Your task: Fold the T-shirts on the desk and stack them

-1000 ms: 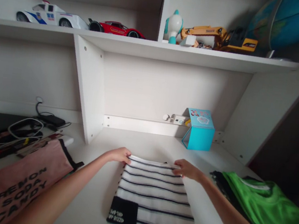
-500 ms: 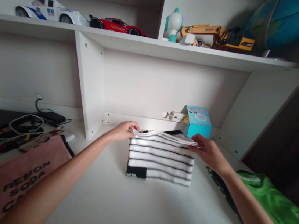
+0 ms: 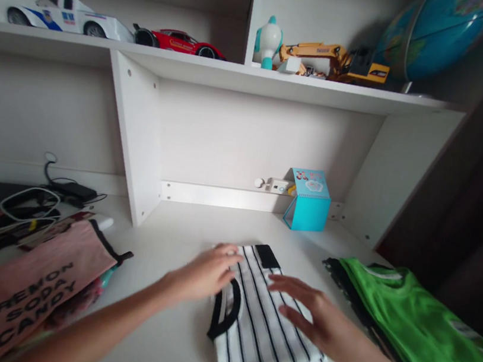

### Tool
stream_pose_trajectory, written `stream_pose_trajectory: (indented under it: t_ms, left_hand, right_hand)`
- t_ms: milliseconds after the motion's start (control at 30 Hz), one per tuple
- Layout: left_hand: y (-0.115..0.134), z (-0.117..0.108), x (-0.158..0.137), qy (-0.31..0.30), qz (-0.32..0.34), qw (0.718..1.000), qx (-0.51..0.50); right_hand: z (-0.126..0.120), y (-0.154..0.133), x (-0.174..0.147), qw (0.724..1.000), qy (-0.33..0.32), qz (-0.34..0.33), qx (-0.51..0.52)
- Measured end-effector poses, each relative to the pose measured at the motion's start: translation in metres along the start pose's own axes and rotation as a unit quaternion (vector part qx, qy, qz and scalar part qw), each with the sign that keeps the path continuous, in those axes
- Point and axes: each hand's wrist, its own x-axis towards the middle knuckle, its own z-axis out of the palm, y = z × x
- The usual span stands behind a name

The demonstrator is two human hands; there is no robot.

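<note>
A folded white T-shirt with black stripes lies flat on the white desk, its black collar at the left side and a black patch at its far edge. My left hand is over the shirt's far left part near the collar, fingers loosely stretched with nothing in them. Above the shirt's right part, my right hand has its fingers and thumb apart. Whether the fingertips touch the cloth I cannot tell.
Green folded clothes lie on the right. A pink garment with black lettering and tangled cables are on the left. A blue desk calendar stands at the back. Toy vehicles and a globe are on the shelf above.
The striped T-shirt, held up by both hands before, now lies on the desk, turned so its stripes run lengthwise. Both hands have let go and come nearer. The view has shifted slightly.
</note>
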Motion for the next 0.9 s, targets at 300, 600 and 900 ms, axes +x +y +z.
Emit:
stream_pose_trajectory:
  t_ms: [300, 600, 900]
  left_hand:
    - [0.018, 0.038, -0.059, -0.114, 0.02, 0.993, 0.019]
    - [-0.049, 0.029, -0.062, -0.012, -0.294, 0.952, 0.081]
    - [-0.04, 0.043, -0.048, 0.048, -0.24, 0.938, -0.248]
  right_hand:
    - [0.056, 0.021, -0.006, 0.995, -0.01, 0.047, -0.082]
    - [0.047, 0.08, 0.009, 0.963, 0.136, 0.206, -0.11]
    - [0.055, 0.067, 0.011, 0.973, 0.145, 0.177, -0.023]
